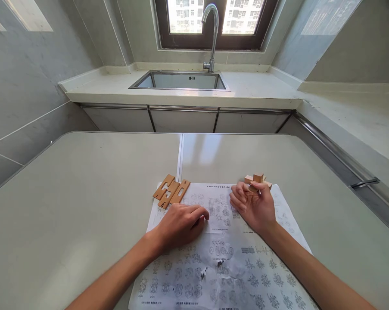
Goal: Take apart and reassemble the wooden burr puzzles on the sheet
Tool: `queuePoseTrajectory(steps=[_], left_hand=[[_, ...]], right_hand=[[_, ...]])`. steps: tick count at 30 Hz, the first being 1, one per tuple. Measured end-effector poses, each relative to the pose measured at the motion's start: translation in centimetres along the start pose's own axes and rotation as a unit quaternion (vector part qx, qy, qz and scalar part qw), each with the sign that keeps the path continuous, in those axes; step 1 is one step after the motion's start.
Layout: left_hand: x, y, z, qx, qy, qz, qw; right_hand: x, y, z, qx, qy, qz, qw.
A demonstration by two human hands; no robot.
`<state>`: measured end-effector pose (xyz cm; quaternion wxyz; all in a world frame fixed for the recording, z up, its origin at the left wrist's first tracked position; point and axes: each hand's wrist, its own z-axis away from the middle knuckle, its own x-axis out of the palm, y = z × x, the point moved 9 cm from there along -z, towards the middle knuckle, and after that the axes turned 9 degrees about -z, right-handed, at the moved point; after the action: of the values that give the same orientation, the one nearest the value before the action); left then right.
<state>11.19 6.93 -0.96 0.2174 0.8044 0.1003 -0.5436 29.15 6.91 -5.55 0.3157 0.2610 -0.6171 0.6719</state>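
Note:
My right hand (254,206) is turned palm up over the upper right of the printed sheet. Between its thumb and fingers is a small wooden burr puzzle (258,177), its light block ends sticking out in several directions; the fingers cover part of it. My left hand (184,224) rests palm down on the paper, fingers loosely bent, index finger and thumb slightly apart, with nothing visible in it. Just beyond it lie flat wooden puzzle pieces (173,192) with cut-out slots, side by side; "2" and "6" are marked on them. They overlap the sheet's upper left corner.
Under both forearms spreads the creased instruction sheet (226,245), printed with small diagrams and torn in spots. It lies on a pale table (84,193) with a centre seam. Behind stands a counter (262,86) with a sink (181,81) and tap (213,38), below a window.

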Motion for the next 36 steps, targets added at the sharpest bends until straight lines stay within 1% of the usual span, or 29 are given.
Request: queuePoseTrajectory(steps=[2,3,7,9,10,12,14,15,16,19,24,27,29,31,34,36], left_hand=[[0.0,0.0,0.0,0.001,-0.003,-0.001,1.0],[0.0,0.1,0.0,0.002,-0.005,-0.004,1.0],[0.0,0.1,0.0,-0.001,-0.01,-0.013,1.0],[0.0,0.1,0.0,-0.002,-0.014,-0.016,1.0],[0.0,0.1,0.0,-0.002,-0.016,-0.017,1.0],[0.1,0.0,0.0,-0.005,-0.018,-0.018,1.0],[0.2,-0.1,0.1,-0.009,-0.017,-0.016,1.0],[0.2,-0.2,0.1,-0.011,-0.014,-0.012,1.0],[0.2,-0.2,0.2,-0.013,-0.012,-0.005,1.0],[0.2,0.0,0.3,-0.009,-0.006,0.015,1.0],[-0.3,1.0,0.2,0.028,0.007,0.023,0.999],[-0.5,1.3,0.2,0.043,0.001,0.041,0.998],[-0.5,1.3,0.2,0.045,-0.008,0.054,0.997],[-0.2,1.1,0.3,0.04,-0.024,0.066,0.997],[0.1,0.4,0.5,0.02,-0.046,0.088,0.995],[0.2,0.1,0.5,0.006,-0.055,0.109,0.992]], right_hand=[[0.6,0.9,0.3,0.007,-0.04,0.103,0.994],[0.6,1.6,0.5,0.014,-0.052,0.132,0.99],[0.8,3.6,1.4,0.044,-0.083,0.196,0.976],[1.4,3.8,1.9,0.038,-0.104,0.27,0.957],[2.0,3.6,2.1,0.021,-0.117,0.333,0.935],[3.6,3.1,2.7,-0.051,-0.157,0.491,0.855],[5.3,2.6,3.4,-0.134,-0.189,0.576,0.784],[5.9,2.6,3.7,-0.163,-0.202,0.593,0.762],[6.3,2.6,4.0,-0.185,-0.212,0.6,0.749],[6.6,3.1,4.3,-0.207,-0.226,0.603,0.736],[6.8,3.4,4.6,-0.235,-0.237,0.634,0.698],[7.0,3.4,4.6,-0.227,-0.237,0.634,0.7],[7.0,3.3,4.5,-0.218,-0.236,0.632,0.705],[7.0,3.4,4.5,-0.209,-0.241,0.634,0.704],[6.8,3.8,4.4,-0.191,-0.248,0.65,0.693],[6.7,3.9,4.3,-0.19,-0.246,0.663,0.681]])
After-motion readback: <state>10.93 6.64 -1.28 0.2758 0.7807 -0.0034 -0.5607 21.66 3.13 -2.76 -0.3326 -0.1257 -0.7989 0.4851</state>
